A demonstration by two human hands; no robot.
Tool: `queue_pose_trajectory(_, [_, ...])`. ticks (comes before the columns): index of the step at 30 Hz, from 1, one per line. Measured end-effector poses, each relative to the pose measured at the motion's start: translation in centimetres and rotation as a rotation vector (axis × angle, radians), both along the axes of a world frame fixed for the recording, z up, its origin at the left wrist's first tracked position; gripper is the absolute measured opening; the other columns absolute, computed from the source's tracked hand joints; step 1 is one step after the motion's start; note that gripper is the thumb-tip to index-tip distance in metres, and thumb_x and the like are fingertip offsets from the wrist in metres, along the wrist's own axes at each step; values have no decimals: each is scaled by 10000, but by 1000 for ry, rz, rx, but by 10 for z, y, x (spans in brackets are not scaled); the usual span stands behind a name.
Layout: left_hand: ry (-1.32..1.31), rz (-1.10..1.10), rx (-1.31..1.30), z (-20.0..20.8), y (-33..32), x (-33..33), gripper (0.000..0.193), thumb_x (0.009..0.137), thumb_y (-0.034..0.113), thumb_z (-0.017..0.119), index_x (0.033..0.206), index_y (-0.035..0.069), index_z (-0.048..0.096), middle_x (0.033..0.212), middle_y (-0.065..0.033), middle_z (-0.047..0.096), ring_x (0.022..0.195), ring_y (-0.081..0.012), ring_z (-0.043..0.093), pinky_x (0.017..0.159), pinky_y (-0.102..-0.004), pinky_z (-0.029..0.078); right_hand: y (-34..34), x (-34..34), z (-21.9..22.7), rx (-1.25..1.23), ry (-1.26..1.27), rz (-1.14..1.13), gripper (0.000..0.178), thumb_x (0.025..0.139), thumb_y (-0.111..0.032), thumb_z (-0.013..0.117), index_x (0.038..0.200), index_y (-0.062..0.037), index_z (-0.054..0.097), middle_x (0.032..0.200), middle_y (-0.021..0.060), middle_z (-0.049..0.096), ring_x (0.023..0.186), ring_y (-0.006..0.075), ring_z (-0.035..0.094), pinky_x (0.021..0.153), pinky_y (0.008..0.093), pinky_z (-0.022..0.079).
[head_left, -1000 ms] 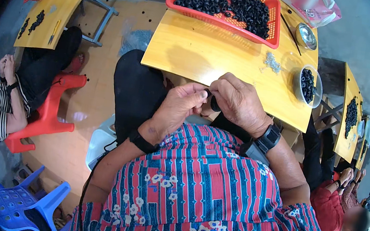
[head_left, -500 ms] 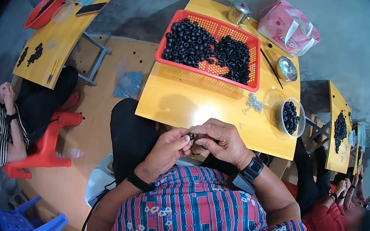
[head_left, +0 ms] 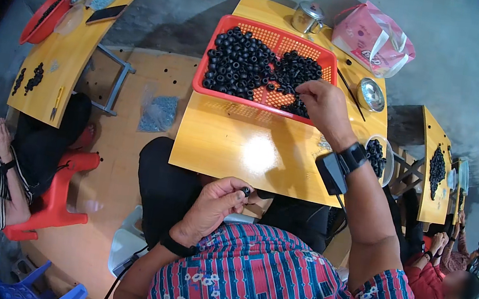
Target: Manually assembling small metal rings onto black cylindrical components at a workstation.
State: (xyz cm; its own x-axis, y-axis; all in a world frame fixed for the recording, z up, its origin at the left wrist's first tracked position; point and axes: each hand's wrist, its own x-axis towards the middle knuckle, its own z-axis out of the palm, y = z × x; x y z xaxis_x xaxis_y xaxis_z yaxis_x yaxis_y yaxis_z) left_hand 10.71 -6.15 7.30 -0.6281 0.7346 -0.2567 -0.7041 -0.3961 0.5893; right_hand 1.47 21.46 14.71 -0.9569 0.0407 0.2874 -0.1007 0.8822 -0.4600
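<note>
Near the table's front edge, my left hand is closed, pinching a small round black part between thumb and forefinger. My right hand reaches over the near right side of a red plastic basket, its fingertips bent together at the pile of smaller black pieces. Whatever those fingertips hold is too small or hidden to make out. Larger round black parts with holes fill the basket's left half. Beyond my right wrist, a clear tub of black parts is partly covered.
On the yellow table stand a metal mug, a pink bag, a steel bowl and a dark stick. A bag of small silvery pieces lies on the floor. Other people sit at side tables left and right.
My right hand has left my left hand and moved forward to the basket's right-hand pile. My left hand has dropped slightly, keeping the small black part.
</note>
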Motion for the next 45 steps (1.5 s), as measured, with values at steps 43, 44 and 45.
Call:
queue_pose_trajectory(43, [127, 85, -21, 4, -7, 28, 190, 909, 110, 558, 1076, 19, 559, 856, -7, 548, 715, -81, 487, 676, -237, 418, -83, 116, -19, -1818, -487, 352, 126, 835, -63, 541, 949, -12, 556, 831, 84, 584, 616, 113, 481, 642, 281, 452])
queue_pose_trajectory(44, [139, 92, -29, 6, -8, 29, 187, 910, 113, 558, 1074, 23, 560, 847, -6, 544, 714, -80, 488, 677, -239, 421, -85, 119, -20, -1826, -498, 350, 123, 840, -60, 533, 951, -11, 555, 837, 89, 585, 617, 112, 481, 649, 286, 458])
queue_pose_trajectory(45, [138, 96, -31, 6, -9, 31, 187, 910, 113, 558, 1074, 23, 560, 847, -6, 544, 714, -80, 488, 677, -239, 421, -88, 122, -21, -1834, -509, 349, 121, 845, -57, 525, 953, -11, 554, 844, 94, 585, 617, 111, 481, 655, 291, 464])
